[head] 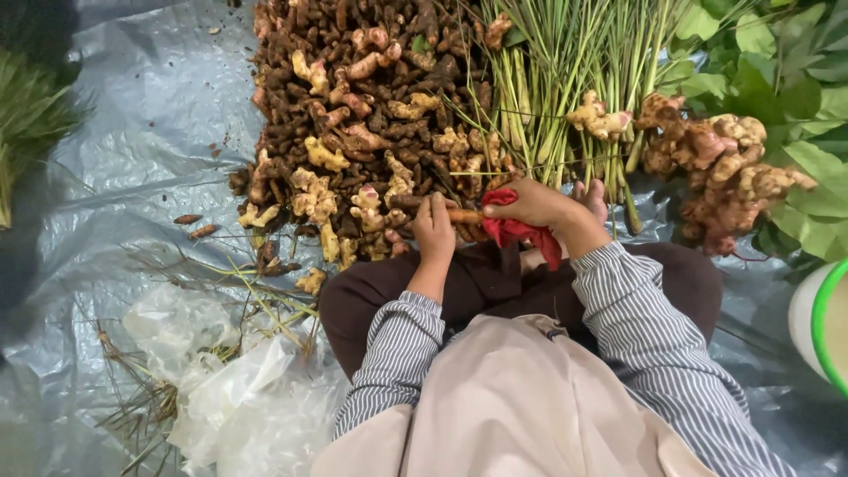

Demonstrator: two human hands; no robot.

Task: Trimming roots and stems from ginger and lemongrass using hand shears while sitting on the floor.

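While a person sits cross-legged on a grey plastic sheet (pixel 132 168), both hands meet just above the knees, at the middle of the view. Left hand (pixel 434 231) is curled shut around one end of an orange-brown root (pixel 463 215), fingers wrapped over it and thumb pressed on top. Right hand (pixel 546 205) is also closed, gripping a crumpled red cloth (pixel 517 228) that is bunched against the other end of the same root; the cloth's tail hangs down toward 6 o'clock, over the dark trousers. Both hands touch the root, so it lies level between them, running from 9 to 3 o'clock.

At 12 o'clock from the hands lies a large heap (pixel 362 115) of dark, soil-covered roots mixed with paler yellow and pink ones, its near edge just beside the left hand. At 1 o'clock, a bundle of green stalks (pixel 565 79) lies pointing away, with a pale knobbly piece resting on it. At 3 o'clock sits a clump of ginger (pixel 724 168), brown and pinkish, well apart from the right hand. Broad green leaves (pixel 786 62) fill the 2 o'clock corner. A white tub (pixel 808 322) with a green rim shows at 4 o'clock, cut by the edge. At 8 o'clock lie crumpled clear bags (pixel 230 389) and dry stalks.

Striped sleeves and a beige garment fill the bottom of the view.
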